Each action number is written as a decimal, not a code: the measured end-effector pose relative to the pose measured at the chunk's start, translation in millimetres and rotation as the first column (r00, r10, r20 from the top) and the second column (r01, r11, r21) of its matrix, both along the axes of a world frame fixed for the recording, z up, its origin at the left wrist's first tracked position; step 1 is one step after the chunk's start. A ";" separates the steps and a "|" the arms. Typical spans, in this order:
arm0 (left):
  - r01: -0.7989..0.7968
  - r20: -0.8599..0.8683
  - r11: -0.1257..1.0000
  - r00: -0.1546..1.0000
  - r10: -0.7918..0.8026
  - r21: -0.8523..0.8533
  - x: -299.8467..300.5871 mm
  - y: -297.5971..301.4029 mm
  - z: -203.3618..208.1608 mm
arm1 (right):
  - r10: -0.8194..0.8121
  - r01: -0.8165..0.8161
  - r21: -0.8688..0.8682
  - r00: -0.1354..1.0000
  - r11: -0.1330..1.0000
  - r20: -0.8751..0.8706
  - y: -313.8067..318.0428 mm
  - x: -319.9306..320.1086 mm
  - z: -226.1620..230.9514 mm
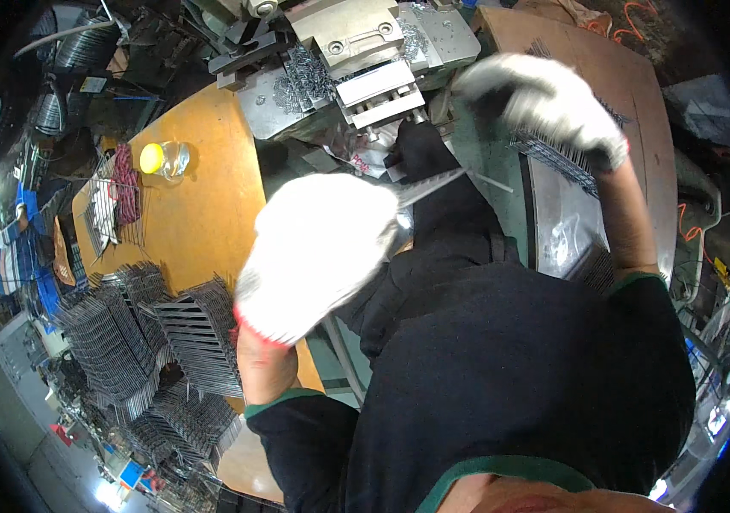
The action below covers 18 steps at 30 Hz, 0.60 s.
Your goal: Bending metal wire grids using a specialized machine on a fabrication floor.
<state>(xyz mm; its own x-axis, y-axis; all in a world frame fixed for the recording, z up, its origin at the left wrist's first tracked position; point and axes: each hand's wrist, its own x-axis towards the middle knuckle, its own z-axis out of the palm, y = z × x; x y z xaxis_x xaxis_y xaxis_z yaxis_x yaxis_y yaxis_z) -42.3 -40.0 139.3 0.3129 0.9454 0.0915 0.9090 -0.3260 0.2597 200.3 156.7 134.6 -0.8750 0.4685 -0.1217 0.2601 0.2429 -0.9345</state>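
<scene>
My left hand [322,248], in a white knit glove with a red cuff, is closed in front of my body. Out of its right side sticks a narrow grey metal wire piece [435,185], pointing toward the right; the rest of it is hidden by the glove. My right hand [557,107], also gloved in white, reaches over the right-hand table, smeared by motion, so its fingers cannot be read. Beneath it lies a stack of dark wire racks [557,162]. Ahead of me stands a metal press machine [344,38] with a pale block [378,92] at its front.
A yellow-brown table [203,192] at the left carries a clear jar with a yellow lid [153,158] and stacked wire racks [108,342]. Small metal bits [301,81] lie heaped beside the press. On the right is a brown table [638,111].
</scene>
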 end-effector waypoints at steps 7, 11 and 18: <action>0.075 0.272 0.971 0.962 -0.010 -0.228 -1.2 31.3 24.1 | 0.490 -0.568 0.580 0.816 0.584 0.306 -39.7 -14.6 -30.5; -0.563 0.594 0.820 0.625 0.507 -0.107 -37.9 12.6 0.0 | 0.193 -0.204 0.326 0.979 0.923 0.065 -30.4 23.1 -16.3; -0.379 -0.152 0.896 0.924 0.351 -0.233 13.6 76.6 -96.1 | -0.322 0.311 0.088 0.931 0.946 0.171 -52.6 77.4 24.7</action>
